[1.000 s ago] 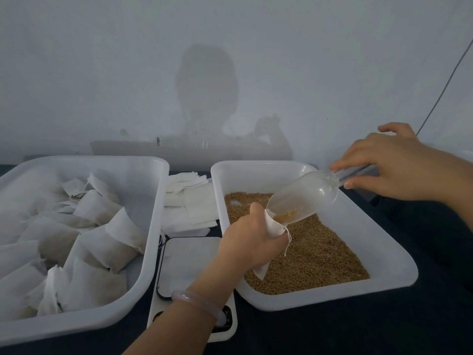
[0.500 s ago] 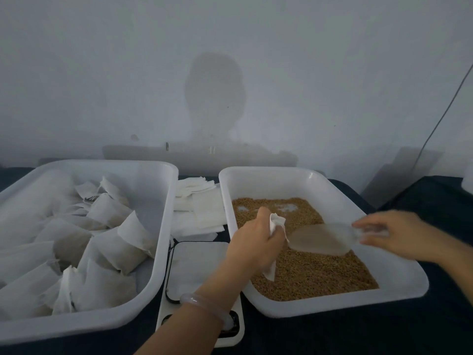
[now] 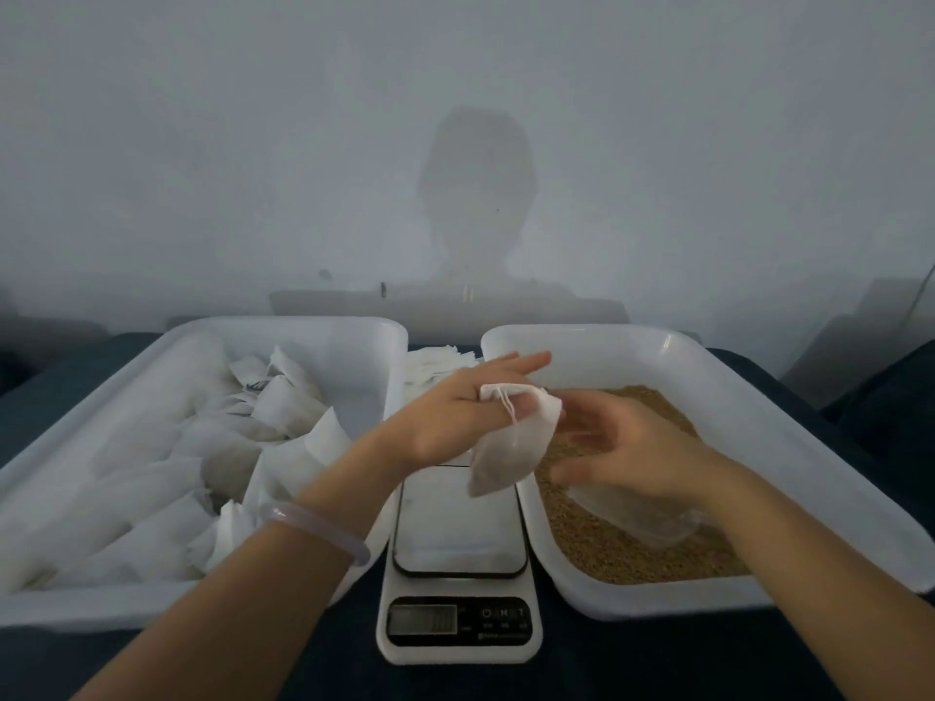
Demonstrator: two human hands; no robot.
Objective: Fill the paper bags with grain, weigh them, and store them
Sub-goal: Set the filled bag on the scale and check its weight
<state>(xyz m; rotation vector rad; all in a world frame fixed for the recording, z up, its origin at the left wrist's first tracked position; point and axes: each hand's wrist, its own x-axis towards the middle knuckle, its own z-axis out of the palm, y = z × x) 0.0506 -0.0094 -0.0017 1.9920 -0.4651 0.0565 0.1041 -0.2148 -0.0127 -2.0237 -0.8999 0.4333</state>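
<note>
My left hand [image 3: 455, 417] pinches the top of a small white paper bag [image 3: 511, 450] with a drawstring, holding it in the air above the far end of the scale [image 3: 458, 564]. The bag hangs down, bulging with grain. My right hand [image 3: 632, 447] is blurred, fingers spread and relaxed, just right of the bag over the grain tray [image 3: 759, 412]. It holds nothing. The clear plastic scoop [image 3: 642, 513] lies on the brown grain [image 3: 607, 554] under my right wrist.
A large white tub [image 3: 152, 346] on the left holds several filled bags [image 3: 283, 412]. A stack of flat empty bags [image 3: 435, 366] lies behind the scale, between the two containers. All sit on a dark cloth close to a white wall.
My right hand lowered the scoop, let go of it on the grain, and came up beside the bag. My left hand carried the bag left, from over the grain to above the scale.
</note>
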